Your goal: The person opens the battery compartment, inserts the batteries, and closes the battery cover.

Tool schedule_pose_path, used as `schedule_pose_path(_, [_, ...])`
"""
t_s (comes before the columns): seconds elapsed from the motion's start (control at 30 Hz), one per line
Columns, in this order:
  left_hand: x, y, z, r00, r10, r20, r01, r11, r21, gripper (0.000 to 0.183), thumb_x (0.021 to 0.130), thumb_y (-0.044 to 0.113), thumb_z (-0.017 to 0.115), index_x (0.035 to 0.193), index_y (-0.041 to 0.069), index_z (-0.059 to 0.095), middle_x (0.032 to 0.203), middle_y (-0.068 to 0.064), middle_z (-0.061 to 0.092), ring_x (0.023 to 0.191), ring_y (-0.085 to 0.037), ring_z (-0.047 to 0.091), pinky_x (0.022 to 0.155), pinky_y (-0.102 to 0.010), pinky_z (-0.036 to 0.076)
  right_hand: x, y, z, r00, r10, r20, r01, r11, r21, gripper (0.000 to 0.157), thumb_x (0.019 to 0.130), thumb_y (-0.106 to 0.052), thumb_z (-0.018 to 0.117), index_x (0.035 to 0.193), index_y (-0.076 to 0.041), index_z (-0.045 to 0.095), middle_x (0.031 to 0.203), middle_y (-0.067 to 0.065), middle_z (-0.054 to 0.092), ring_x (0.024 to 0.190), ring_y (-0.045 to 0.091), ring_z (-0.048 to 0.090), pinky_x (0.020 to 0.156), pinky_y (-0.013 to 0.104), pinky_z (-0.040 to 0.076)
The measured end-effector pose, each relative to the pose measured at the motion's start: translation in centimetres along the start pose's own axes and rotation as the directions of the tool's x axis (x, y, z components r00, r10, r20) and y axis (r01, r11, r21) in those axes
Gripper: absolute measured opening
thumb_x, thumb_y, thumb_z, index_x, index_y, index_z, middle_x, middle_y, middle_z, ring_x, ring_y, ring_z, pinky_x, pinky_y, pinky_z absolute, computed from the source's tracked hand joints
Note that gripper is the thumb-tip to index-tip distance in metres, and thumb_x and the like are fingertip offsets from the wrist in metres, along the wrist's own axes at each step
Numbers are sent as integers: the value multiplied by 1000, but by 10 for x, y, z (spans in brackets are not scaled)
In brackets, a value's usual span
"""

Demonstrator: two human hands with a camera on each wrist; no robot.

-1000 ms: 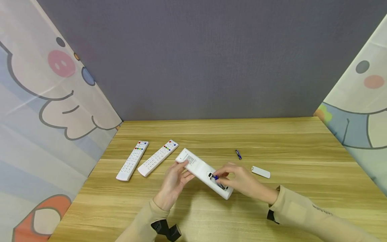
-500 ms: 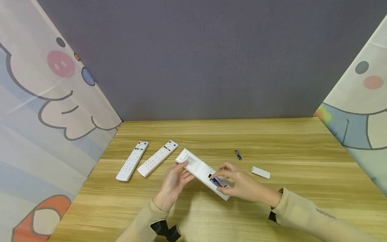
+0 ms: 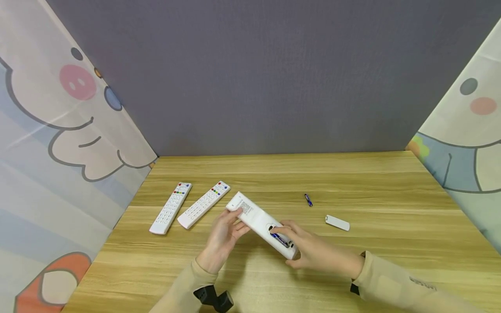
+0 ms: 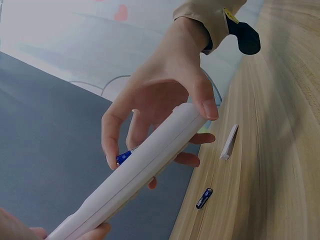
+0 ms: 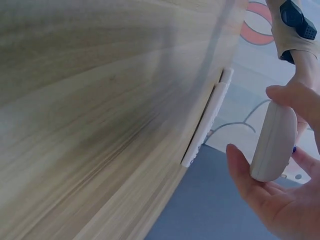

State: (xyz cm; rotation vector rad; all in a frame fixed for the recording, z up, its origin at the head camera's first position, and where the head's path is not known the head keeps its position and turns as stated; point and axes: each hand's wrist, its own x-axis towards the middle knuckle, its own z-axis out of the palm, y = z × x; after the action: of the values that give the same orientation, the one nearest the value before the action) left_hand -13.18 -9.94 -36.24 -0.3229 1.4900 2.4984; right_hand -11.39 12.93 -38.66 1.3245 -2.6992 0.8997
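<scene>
A white remote control (image 3: 256, 221) is held back side up, tilted over the table. My left hand (image 3: 223, 234) grips its far end, thumb on the back near a printed code. At the near end, my right hand (image 3: 311, 252) grips the remote's sides. Its index finger touches a blue battery (image 3: 279, 239) lying in the uncovered battery compartment. In the left wrist view, the blue battery (image 4: 123, 158) juts above the edge under that fingertip, with the thumb on the remote's end. From the right wrist, the remote's rounded end (image 5: 274, 142) sits between thumb and fingers.
Two more white remotes, a left one (image 3: 171, 208) and a nearer one (image 3: 204, 205), lie buttons up on the wooden table (image 3: 375, 182). A loose blue battery (image 3: 308, 200) and a white battery cover (image 3: 337, 222) lie to the right. A grey panel (image 3: 274, 78) stands behind.
The right hand has gone from pinching the blue battery at the compartment to gripping the remote's near end. The battery now lies lower in the compartment. The left hand stays put.
</scene>
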Motion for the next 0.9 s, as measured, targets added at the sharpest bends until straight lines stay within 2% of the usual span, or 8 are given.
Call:
schedule_pose_path(0.37, [0, 1, 2, 1000, -9, -3, 9, 1000, -7, 28, 93, 3, 42, 120, -2, 40, 95, -4, 59, 79, -17, 63, 72, -27, 55, -2, 4, 3, 984, -133, -115, 121, 987, -103, 76, 63, -15, 80, 129, -9, 42, 122, 17, 47, 94, 24, 58, 74, 28, 55])
schedule_pose_path(0.6, [-1, 1, 2, 1000, -3, 4, 3, 1000, -6, 26, 94, 5, 43, 119, -1, 41, 94, -4, 60, 79, -17, 63, 71, -27, 54, -4, 6, 2, 972, -188, -139, 167, 975, -149, 75, 64, -16, 79, 129, -8, 44, 120, 19, 48, 83, 18, 59, 65, 18, 53])
schedule_pose_path(0.8, [-1, 2, 2, 1000, -7, 11, 7, 1000, -15, 28, 93, 4, 43, 121, -3, 39, 94, -4, 60, 80, -18, 63, 72, -28, 55, -4, 7, 3, 960, -225, -163, 194, 963, -188, 78, 61, -17, 80, 129, -9, 44, 119, 18, 49, 83, 17, 58, 65, 18, 52])
schedule_pose_path(0.9, [-1, 2, 2, 1000, -9, 12, 10, 1000, -16, 29, 94, 4, 42, 121, -3, 39, 94, -4, 60, 80, -18, 63, 73, -28, 55, -5, 8, 4, 945, -270, -183, 232, 950, -208, 76, 61, -16, 80, 128, -7, 47, 119, 19, 49, 84, 18, 58, 67, 18, 53])
